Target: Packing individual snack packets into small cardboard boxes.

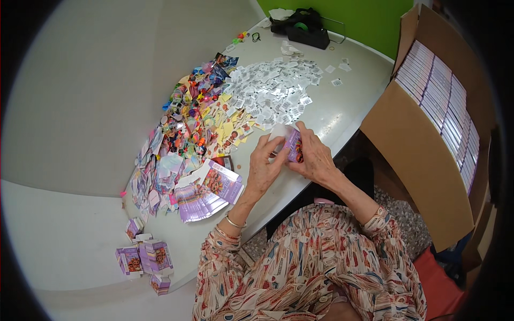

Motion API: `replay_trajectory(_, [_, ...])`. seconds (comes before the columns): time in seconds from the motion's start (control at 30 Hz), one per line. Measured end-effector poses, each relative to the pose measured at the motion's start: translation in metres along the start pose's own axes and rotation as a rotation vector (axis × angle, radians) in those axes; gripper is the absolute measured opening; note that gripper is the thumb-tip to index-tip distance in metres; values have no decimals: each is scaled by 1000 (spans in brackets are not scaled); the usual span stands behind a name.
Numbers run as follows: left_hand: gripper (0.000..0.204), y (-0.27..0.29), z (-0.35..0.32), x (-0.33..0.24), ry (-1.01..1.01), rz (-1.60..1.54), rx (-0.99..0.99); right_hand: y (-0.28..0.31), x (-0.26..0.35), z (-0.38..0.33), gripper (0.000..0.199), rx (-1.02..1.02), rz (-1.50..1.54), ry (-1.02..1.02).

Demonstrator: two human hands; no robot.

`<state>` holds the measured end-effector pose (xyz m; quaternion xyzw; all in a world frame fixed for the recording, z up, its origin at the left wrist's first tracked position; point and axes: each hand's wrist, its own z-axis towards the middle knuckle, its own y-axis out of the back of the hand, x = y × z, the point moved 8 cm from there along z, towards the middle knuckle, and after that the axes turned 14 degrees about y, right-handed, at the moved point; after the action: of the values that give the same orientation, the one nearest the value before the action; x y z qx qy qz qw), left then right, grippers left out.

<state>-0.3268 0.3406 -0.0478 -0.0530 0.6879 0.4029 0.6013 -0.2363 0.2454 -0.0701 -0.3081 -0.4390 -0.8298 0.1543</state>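
On the smooth grey table (pixel 332 115), left hand (pixel 263 166) and right hand (pixel 315 156) clasp a small purple carton (pixel 293 144).

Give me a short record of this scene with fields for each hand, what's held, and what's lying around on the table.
left hand: grips the small purple box from its left side
right hand: fingers on the box's right side and top
held item: small purple box, white flap up
table: pale, rounded edge
near hands: stack of flat purple cartons
middle: pile of colourful small items
beyond: heap of white paper slips
far end: black tape dispenser
right side: cardboard carton packed with purple boxes
lower left: finished purple boxes
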Motion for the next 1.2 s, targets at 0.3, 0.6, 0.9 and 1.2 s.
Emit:
replay_trajectory(0.3, [33, -8, -2, -3, -17, -44, -5, -1, -2, 1, 80, -14, 34, 100])
replay_trajectory(0.6, [42, -20, -20, 29, 79, -452, -109, 12, -3, 5, 71, -183, 8, 153])
replay_trajectory(0.9, [33, -30, -5, 39, 151, -160, -114, -4, -18, 4, 68, -28, -40, 167])
replay_trajectory(1.2, [29, -21, -1, 61, 300, -375, -32, -15, -18, 6, 82, 111, -97, 109])
